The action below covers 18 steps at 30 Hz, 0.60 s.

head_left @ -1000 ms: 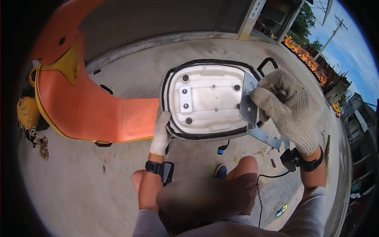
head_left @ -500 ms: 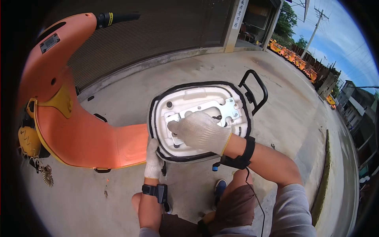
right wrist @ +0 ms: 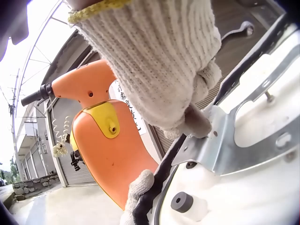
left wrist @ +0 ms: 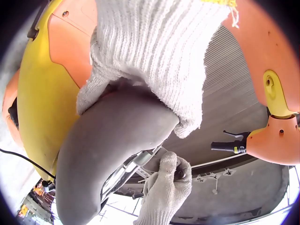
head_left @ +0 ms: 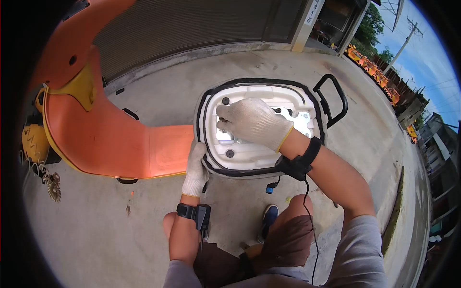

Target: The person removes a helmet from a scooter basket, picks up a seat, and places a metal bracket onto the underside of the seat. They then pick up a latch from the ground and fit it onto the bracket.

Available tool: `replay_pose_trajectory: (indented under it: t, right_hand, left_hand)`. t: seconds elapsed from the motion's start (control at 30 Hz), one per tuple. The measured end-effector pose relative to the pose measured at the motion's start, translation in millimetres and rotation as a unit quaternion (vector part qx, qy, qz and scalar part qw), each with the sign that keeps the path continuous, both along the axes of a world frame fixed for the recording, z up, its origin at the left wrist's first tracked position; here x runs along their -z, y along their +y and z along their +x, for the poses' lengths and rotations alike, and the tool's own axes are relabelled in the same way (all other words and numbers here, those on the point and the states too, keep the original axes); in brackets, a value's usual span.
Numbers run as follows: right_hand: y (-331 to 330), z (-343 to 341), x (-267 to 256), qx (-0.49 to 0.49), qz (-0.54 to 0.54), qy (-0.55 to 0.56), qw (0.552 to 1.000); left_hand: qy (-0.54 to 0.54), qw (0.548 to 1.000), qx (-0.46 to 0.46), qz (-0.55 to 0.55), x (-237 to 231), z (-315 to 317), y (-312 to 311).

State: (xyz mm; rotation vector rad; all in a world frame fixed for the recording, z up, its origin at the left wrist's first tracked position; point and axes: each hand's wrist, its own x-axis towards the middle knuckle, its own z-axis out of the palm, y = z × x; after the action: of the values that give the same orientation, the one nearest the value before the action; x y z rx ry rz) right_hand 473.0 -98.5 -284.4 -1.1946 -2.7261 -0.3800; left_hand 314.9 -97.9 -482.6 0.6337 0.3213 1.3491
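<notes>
Grips the seat [head_left: 254,157] by its rim with the left hand [head_left: 195,169] and touches the bracket [head_left: 302,124] on it with the curled right hand [head_left: 255,121], hold unclear.

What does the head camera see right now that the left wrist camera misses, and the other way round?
Only the head view: the round black pads on the seat's white underside, and a blue shoe on the ground.

Only the left wrist view: a black handlebar grip and the seat's broad grey outer face.

Both: the left hand gripping the seat's edge, the right hand, orange bodywork and the ribbed shutter.
</notes>
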Motion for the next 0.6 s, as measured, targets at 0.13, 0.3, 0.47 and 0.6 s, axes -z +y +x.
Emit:
replay_pose_trajectory:
  t: [0.13, 0.3, 0.47, 0.6]
  right_hand:
    - [4.1, 8.1, 6.8, -0.062, 0.04, -0.007, 0.997]
    - [-5.5, 4.4, -0.7, 0.031, -0.021, -0.027, 0.999]
    - [1.6, 9.7, 8.5, 0.059, -0.034, -0.004, 0.998]
    - [-1.6, 24.0, 22.4, -0.057, 0.039, -0.005, 0.998]
  left_hand:
    - [0.012, 1.0, -0.011, -0.011, -2.7, 0.3, -1.0]
    - [0.009, 1.0, 0.0, 0.004, -11.6, 0.9, -2.6]
    - [0.008, 0.999, -0.006, 0.034, -3.7, 1.2, -0.5]
    - [0.025, 1.0, -0.005, 0.013, -1.0, 1.9, -3.5]
